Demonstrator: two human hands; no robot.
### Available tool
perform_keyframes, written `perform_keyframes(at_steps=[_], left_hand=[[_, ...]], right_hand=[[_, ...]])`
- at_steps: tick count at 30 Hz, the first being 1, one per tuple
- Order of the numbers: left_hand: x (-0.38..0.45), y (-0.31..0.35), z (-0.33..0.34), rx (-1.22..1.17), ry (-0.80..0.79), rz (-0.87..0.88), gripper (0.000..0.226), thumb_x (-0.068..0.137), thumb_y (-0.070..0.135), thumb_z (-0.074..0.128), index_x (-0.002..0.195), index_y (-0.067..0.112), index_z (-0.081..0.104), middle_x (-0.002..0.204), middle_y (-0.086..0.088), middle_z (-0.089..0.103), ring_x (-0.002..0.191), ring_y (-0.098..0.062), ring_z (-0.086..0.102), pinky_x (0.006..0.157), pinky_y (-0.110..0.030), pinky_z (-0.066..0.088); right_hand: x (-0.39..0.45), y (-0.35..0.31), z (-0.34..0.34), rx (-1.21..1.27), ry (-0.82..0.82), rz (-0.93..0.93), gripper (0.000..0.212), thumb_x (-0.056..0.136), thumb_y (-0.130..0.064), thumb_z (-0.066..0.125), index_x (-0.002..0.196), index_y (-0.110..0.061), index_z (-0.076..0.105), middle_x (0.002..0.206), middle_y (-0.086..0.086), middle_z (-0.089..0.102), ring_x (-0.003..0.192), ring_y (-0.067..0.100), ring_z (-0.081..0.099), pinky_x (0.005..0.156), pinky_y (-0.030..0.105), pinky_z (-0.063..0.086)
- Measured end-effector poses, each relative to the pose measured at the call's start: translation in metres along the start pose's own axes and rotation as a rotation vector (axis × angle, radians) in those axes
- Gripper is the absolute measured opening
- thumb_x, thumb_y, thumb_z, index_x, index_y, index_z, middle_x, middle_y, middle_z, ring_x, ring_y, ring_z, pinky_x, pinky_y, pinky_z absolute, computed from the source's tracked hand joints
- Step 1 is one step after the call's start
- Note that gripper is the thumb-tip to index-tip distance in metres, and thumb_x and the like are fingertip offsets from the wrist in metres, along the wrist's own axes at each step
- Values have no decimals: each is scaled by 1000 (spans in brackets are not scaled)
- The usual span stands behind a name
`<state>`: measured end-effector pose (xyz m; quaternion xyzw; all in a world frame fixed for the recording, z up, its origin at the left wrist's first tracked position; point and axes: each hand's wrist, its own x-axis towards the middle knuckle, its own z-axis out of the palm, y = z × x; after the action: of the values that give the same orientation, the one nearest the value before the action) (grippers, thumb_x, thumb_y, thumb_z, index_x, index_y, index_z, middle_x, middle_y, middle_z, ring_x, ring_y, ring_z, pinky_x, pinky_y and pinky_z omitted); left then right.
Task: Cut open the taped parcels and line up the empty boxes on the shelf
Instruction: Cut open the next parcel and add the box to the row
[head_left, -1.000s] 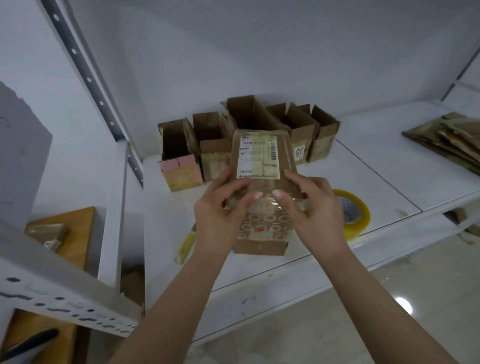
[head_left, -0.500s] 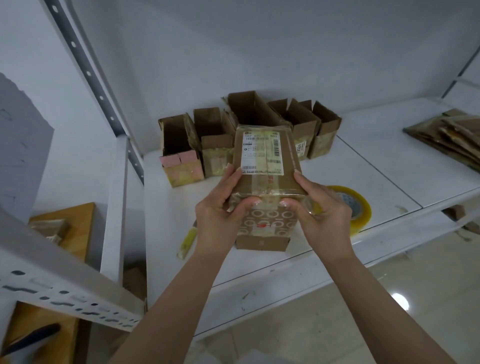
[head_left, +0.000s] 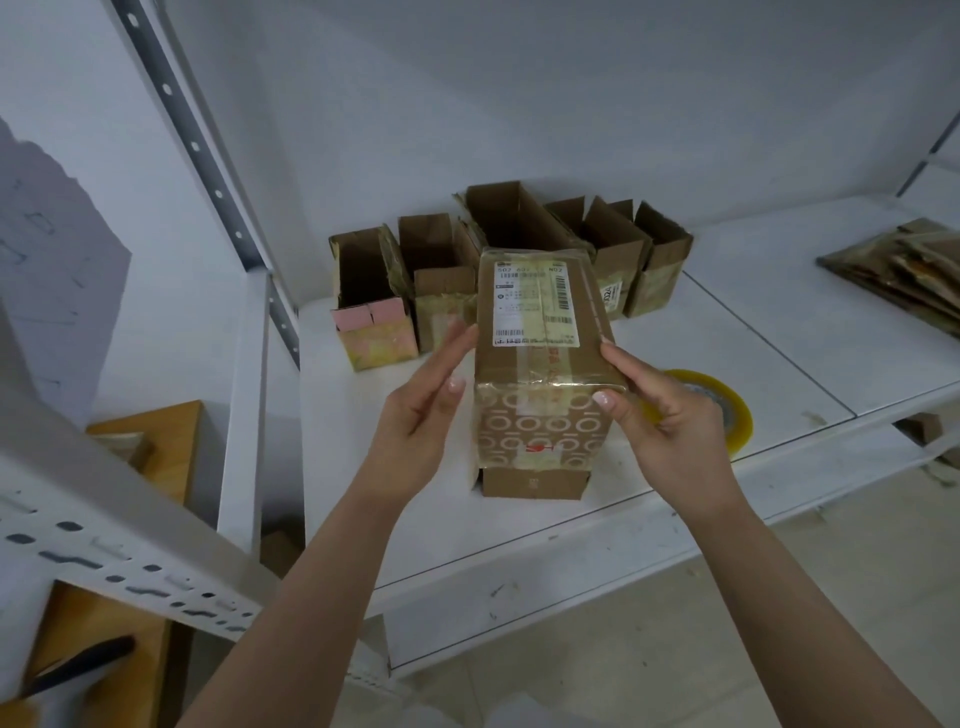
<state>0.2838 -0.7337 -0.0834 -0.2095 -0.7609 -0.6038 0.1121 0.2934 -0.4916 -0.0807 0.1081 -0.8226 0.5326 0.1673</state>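
Note:
A taped brown parcel (head_left: 540, 332) with a white shipping label stands on the white shelf (head_left: 727, 338), its circle-patterned end facing me. My left hand (head_left: 421, 410) lies at its left side with straight fingers. My right hand (head_left: 665, 426) grips its right near corner, thumb on the patterned end and index finger along the top edge. Behind it, several empty open-topped boxes (head_left: 371, 296) stand in a row against the wall. A plain brown lower part (head_left: 535, 483) shows under the parcel.
A roll of clear tape (head_left: 727, 410) lies on the shelf just behind my right hand. Flattened cardboard (head_left: 904, 270) is stacked at the far right. At the left are a shelf upright (head_left: 244, 415), a wooden surface (head_left: 150, 457) and a black handle (head_left: 78, 670).
My left hand has come off the parcel's front and now lies flat at its left side. My right hand slid to the right corner. The parcel has turned squarer to me.

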Motion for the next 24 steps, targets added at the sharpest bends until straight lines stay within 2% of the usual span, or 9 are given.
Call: perform_keyframes(at_steps=[3, 7, 9, 12, 14, 16, 21, 22, 24], left_hand=[[5, -14, 2, 58, -72, 44, 48, 104, 22, 32, 150, 10, 30, 161, 4, 22, 150, -10, 14, 118, -24, 24], [4, -24, 16, -26, -65, 51, 49, 103, 26, 28, 150, 11, 30, 162, -1, 20, 151, -21, 14, 117, -46, 30], [2, -27, 27, -59, 1, 74, 51, 103, 35, 28, 147, 9, 34, 161, -6, 21, 150, -21, 16, 117, -40, 32], [-1, -25, 45, 26, 185, 64, 48, 103, 48, 25, 139, 22, 41, 154, -11, 33, 142, -17, 34, 111, -30, 39], [-1, -21, 52, 126, 280, 69, 45, 102, 50, 22, 136, 28, 42, 148, -14, 41, 134, -5, 42, 105, -15, 38], [0, -21, 52, 170, 296, 91, 46, 102, 49, 22, 136, 27, 42, 145, -17, 43, 130, 7, 39, 101, -5, 34], [4, -29, 39, 170, 177, 164, 47, 99, 51, 32, 138, 27, 39, 146, -16, 35, 131, 9, 35, 99, -7, 39], [4, -28, 39, 155, 166, 158, 44, 99, 49, 33, 137, 27, 39, 146, -17, 36, 132, 6, 36, 99, -9, 40], [3, -26, 42, 102, 146, 108, 41, 100, 51, 33, 138, 35, 38, 147, -16, 38, 133, -10, 44, 100, -22, 46]], right_hand=[[1, -4, 0, 12, -1, 14, 50, 84, -41, 61, 132, -34, 52, 127, -5, 66, 117, 3, 60, 99, 21, 49], [0, -5, 0, 25, 1, 17, 51, 85, -39, 62, 134, -30, 53, 126, -5, 66, 117, 4, 61, 99, 25, 50], [0, -5, 0, 15, 1, 13, 52, 85, -38, 62, 135, -28, 54, 126, -5, 66, 116, 3, 61, 99, 27, 50], [-1, -7, 1, 15, 10, 14, 52, 86, -38, 62, 136, -26, 54, 127, -6, 65, 117, 2, 60, 100, 29, 51], [-2, -7, 2, 19, 18, 5, 49, 88, -37, 62, 135, -28, 54, 128, -5, 65, 118, 3, 60, 101, 33, 51], [-4, -6, 3, 40, 21, 8, 48, 89, -35, 63, 135, -30, 53, 129, -4, 65, 119, 5, 60, 101, 37, 52], [-4, -3, 0, -21, 3, 7, 46, 92, -39, 61, 136, -34, 49, 125, -8, 66, 115, 6, 62, 96, 38, 55], [-4, -1, 0, -38, 3, 8, 46, 93, -41, 61, 137, -35, 48, 123, -8, 67, 113, 7, 62, 94, 39, 55], [-4, 2, 0, -68, 2, 9, 49, 91, -45, 56, 138, -38, 47, 119, -6, 68, 111, 13, 62, 93, 42, 55]])
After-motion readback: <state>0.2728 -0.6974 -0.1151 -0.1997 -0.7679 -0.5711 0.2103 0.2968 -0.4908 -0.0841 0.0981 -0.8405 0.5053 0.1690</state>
